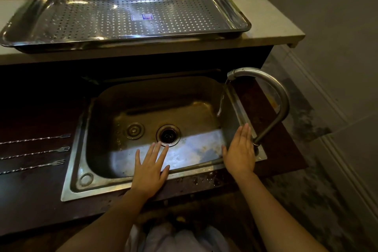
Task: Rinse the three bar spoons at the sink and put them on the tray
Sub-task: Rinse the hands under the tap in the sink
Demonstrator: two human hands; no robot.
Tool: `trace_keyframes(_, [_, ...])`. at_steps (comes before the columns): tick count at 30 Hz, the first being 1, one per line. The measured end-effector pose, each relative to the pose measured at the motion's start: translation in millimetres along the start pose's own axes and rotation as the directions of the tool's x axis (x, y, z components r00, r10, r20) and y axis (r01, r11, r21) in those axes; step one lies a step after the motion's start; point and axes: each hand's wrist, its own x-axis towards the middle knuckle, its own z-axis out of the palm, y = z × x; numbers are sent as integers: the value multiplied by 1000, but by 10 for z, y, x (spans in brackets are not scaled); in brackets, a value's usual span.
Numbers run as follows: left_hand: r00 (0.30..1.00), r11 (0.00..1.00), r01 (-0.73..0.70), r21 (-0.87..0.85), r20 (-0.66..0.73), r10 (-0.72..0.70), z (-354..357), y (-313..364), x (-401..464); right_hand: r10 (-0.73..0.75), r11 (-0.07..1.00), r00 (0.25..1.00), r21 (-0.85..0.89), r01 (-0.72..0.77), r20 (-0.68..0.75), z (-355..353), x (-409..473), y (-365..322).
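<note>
Three twisted-stem bar spoons with fork ends lie side by side on the dark counter left of the sink: the far one (41, 138), the middle one (41, 152) and the near one (36, 166). The steel sink (231, 129) has water running into it from the curved tap (272, 86). A perforated steel tray (225, 6) rests on the raised pale ledge behind the sink. My left hand (150, 170) hovers flat over the sink's front rim, fingers spread, holding nothing. My right hand (240, 151) is flat and empty beside the tap's base.
The drain (168, 135) and a round plug (134, 130) sit in the sink's bottom. Water drops speckle the counter edge (204, 180) in front of the sink. A pale wall and patterned floor lie to the right.
</note>
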Motion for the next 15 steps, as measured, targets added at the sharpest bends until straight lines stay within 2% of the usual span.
trace_keyframes(6, [1000, 1000, -10, 3, -4, 10, 52, -51, -1, 12, 999, 1000, 49, -13, 29, -28, 25, -4])
trace_keyframes(10, [999, 999, 36, -33, -22, -37, 42, -102, -5, 7, 994, 999, 108, -12, 46, -51, 21, -8])
trace_keyframes(13, [992, 989, 86, -117, -86, -96, -52, -165, -34, 18, 988, 1000, 153, -16, -14, -44, -21, -127])
trace_keyframes(15, [973, 971, 128, -200, -162, -161, -141, -223, -95, -30, 988, 999, 149, 34, -28, -11, -62, -316])
